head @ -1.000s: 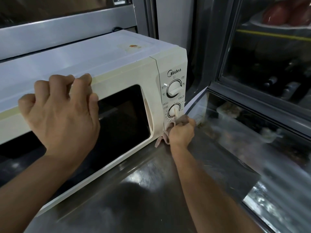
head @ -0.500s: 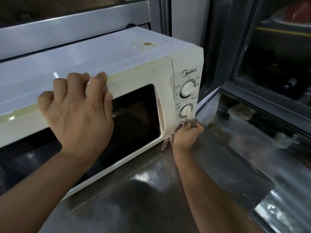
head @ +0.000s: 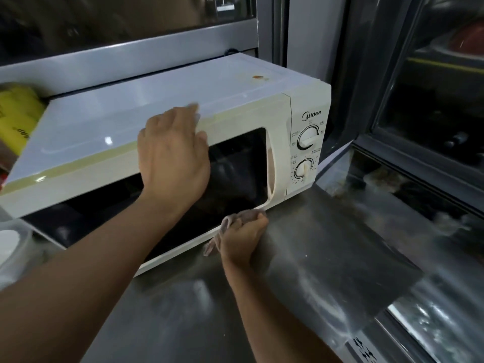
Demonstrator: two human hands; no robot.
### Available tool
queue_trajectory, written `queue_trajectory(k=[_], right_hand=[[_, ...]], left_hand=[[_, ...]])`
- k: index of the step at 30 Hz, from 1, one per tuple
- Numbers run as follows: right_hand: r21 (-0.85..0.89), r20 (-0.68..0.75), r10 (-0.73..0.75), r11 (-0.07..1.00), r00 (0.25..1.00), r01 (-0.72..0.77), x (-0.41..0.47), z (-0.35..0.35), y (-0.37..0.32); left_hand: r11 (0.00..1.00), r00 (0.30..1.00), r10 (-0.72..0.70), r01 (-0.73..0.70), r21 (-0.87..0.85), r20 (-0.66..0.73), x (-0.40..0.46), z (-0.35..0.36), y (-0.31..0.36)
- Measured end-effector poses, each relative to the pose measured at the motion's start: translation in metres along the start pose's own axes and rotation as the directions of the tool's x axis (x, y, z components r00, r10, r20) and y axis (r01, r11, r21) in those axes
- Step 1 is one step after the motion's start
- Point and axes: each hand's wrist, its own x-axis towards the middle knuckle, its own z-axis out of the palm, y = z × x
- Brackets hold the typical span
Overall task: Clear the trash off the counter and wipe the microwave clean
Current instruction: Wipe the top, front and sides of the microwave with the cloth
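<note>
A cream microwave (head: 235, 108) with two dials stands on the steel counter (head: 327, 258), its top bearing a small brown stain (head: 258, 77) near the back right. My left hand (head: 172, 158) rests on the upper front edge, fingers over the top. Lower down, my right hand (head: 242, 238) grips a crumpled pinkish-grey cloth (head: 230, 221) and presses it against the bottom edge of the door frame, below the dark window.
A yellow package (head: 18, 119) sits behind the microwave at far left. A white container (head: 10, 247) stands at the left edge. A glass-fronted cabinet (head: 432, 113) rises at the right, close to the microwave's side.
My right hand with the cloth has slid left from under the lower dial to the bottom of the door. My left hand's fingers have loosened on the top edge.
</note>
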Motion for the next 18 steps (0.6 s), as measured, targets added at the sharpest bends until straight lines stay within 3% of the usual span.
queue_trajectory(k=[2, 5, 10, 14, 18], right_hand=[[0.063, -0.096, 0.099, 0.994, 0.991, -0.093, 0.002, -0.001, -0.016], [0.054, -0.126, 0.226, 0.974, 0.966, -0.220, 0.004, -0.003, -0.028], [0.009, -0.095, -0.085, 0.996, 0.992, 0.086, -0.022, 0.000, -0.035], [0.010, -0.125, -0.139, 0.990, 0.982, 0.141, -0.021, 0.001, -0.026], [0.047, -0.184, -0.082, 0.995, 0.980, 0.092, -0.010, 0.002, -0.027]], left_hand=[[0.996, 0.999, 0.043, -0.044, -0.073, -0.014, -0.009, -0.023, -0.009], [0.990, 0.994, 0.111, -0.110, 0.084, -0.002, -0.027, -0.051, -0.036], [0.971, 0.990, 0.071, -0.096, 0.217, 0.121, -0.047, -0.066, -0.077], [0.976, 0.992, 0.089, -0.103, 0.190, 0.085, -0.053, -0.059, -0.086], [0.981, 0.995, 0.096, -0.099, 0.168, 0.023, -0.052, -0.054, -0.089]])
